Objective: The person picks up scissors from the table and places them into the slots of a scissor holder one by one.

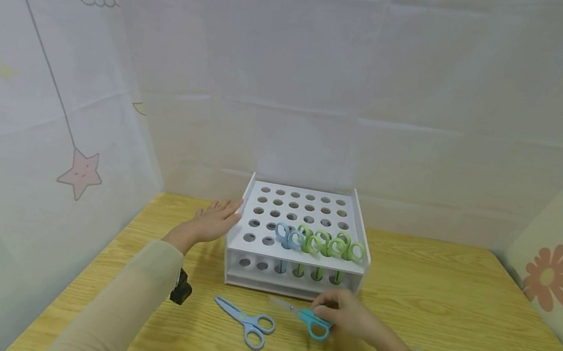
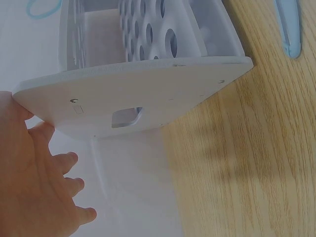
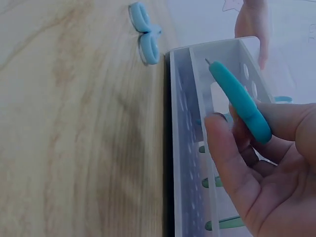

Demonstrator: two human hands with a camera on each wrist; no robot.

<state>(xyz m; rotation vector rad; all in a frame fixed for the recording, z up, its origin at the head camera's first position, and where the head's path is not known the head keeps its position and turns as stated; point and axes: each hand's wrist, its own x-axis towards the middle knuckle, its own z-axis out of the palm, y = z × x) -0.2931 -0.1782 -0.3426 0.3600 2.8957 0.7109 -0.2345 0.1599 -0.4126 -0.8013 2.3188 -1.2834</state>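
My right hand (image 1: 347, 318) pinches turquoise scissors (image 1: 315, 324) by one handle loop, in front of the white rack (image 1: 290, 289). Their blades point left in the head view; the right wrist view shows the turquoise handle (image 3: 239, 98) edge-on between thumb and fingers. Fairly straight, the fingers of my left hand (image 1: 212, 223) rest against the rack's left side panel (image 2: 148, 94). Light blue scissors (image 1: 246, 320) lie on the table, handles toward the lower right. In the rack's front row stand three green scissors (image 1: 323, 243) and one blue pair (image 1: 289, 237), handles up.
The rack has a perforated top with rows of round holes and a second perforated shelf below. It stands on a wood-grain table (image 1: 435, 325), near the back edge. Pale printed cloth (image 1: 297, 79) hangs behind and on both sides.
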